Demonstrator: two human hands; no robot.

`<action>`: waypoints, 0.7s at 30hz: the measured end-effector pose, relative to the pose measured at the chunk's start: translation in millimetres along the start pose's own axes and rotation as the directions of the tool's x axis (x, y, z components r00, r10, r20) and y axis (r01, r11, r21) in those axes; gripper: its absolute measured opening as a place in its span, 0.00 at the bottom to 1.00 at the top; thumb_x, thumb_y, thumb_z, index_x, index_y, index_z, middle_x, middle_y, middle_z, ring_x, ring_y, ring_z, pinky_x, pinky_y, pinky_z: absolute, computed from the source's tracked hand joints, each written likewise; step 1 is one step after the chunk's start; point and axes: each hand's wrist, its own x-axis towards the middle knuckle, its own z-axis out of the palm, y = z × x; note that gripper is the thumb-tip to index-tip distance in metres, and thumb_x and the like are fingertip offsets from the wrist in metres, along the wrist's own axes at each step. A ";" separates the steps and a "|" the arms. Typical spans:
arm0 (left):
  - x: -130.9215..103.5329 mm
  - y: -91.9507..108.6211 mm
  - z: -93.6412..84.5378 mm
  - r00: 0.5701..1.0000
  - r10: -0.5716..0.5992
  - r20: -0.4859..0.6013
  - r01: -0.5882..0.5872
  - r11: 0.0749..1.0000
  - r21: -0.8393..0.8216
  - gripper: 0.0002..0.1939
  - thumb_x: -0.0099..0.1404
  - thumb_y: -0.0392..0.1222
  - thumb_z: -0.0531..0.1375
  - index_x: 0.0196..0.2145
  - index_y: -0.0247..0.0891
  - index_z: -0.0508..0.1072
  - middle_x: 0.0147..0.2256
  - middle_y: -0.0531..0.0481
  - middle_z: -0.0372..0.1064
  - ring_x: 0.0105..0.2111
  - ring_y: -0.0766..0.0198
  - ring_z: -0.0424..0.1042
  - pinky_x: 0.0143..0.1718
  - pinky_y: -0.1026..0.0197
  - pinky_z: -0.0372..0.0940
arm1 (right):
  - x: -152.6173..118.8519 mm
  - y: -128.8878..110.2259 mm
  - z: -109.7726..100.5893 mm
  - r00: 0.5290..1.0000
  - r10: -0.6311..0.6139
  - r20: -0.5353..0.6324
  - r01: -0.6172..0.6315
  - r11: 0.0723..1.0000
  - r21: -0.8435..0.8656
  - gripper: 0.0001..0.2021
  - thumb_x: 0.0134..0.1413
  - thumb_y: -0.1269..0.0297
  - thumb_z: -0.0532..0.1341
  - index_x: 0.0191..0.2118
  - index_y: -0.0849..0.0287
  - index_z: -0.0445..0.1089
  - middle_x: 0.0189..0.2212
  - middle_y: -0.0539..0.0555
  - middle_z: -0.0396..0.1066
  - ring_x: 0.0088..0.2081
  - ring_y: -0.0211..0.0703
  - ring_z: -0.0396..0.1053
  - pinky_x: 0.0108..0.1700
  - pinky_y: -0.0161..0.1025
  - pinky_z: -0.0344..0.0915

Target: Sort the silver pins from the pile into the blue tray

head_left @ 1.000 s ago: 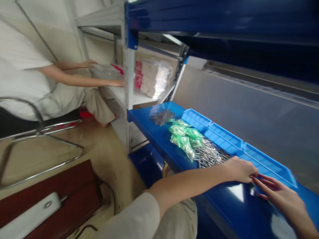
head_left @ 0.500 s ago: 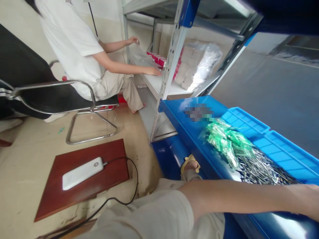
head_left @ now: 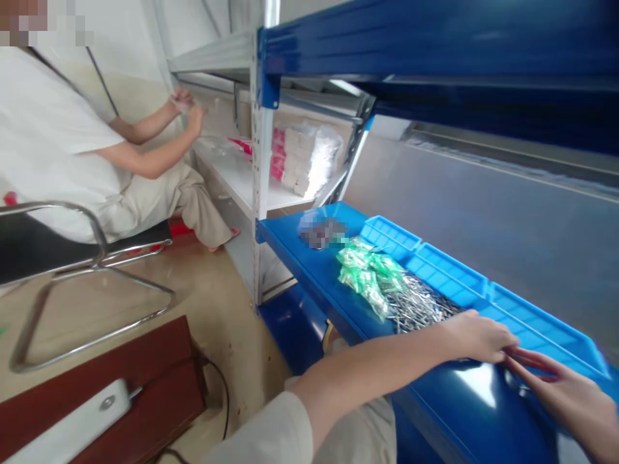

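Observation:
My left hand (head_left: 478,336) is closed, its fingertips meeting those of my right hand (head_left: 563,386) above the blue shelf. Whatever sits between the fingers is too small to make out. The right hand's fingers are bent and pressed together. Beside my left wrist a pile of thin metal pieces (head_left: 418,301) lies on the blue shelf (head_left: 333,303). Green and clear plastic bags (head_left: 370,270) rest at the pile's far end. Light-blue trays (head_left: 449,274) line the back of the shelf.
A seated person (head_left: 145,148) at the left has both hands raised by a white shelf (head_left: 232,174) with wrapped boxes (head_left: 304,158). A metal upright (head_left: 261,154) divides the shelves. Lower left, a white device (head_left: 72,422) with a cable lies on a brown board (head_left: 159,367).
The view has swung right, bringing both my hands into sight together. The seated person's hands have lifted off the white shelf and come together.

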 end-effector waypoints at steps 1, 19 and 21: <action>-2.1 0.1 -0.1 1.000 -0.012 -0.008 0.012 1.000 0.007 0.09 0.58 0.36 0.53 0.34 0.39 0.72 0.42 0.44 0.69 0.42 0.59 0.68 0.39 0.56 0.60 | -5.8 -6.5 -1.0 0.999 0.037 0.004 -0.037 0.999 0.016 0.18 0.30 0.44 0.61 0.28 0.48 0.73 0.25 0.63 0.73 0.22 0.49 0.69 0.25 0.43 0.59; -21.3 -16.3 -7.3 0.992 -0.032 -0.124 0.015 0.991 -0.132 0.10 0.59 0.38 0.51 0.34 0.37 0.72 0.34 0.48 0.70 0.38 0.61 0.67 0.43 0.59 0.57 | -32.8 -73.5 11.5 0.971 -0.107 -0.213 0.163 0.949 0.270 0.09 0.39 0.70 0.59 0.30 0.60 0.74 0.28 0.53 0.74 0.30 0.41 0.70 0.33 0.33 0.63; -21.0 -17.3 -7.5 0.994 -0.041 -0.100 0.027 0.989 -0.144 0.10 0.59 0.38 0.51 0.34 0.38 0.71 0.34 0.48 0.70 0.38 0.61 0.67 0.44 0.59 0.58 | -32.0 -74.5 11.9 0.971 -0.086 -0.221 0.149 0.947 0.284 0.09 0.38 0.70 0.60 0.30 0.60 0.74 0.28 0.53 0.74 0.30 0.41 0.70 0.32 0.33 0.63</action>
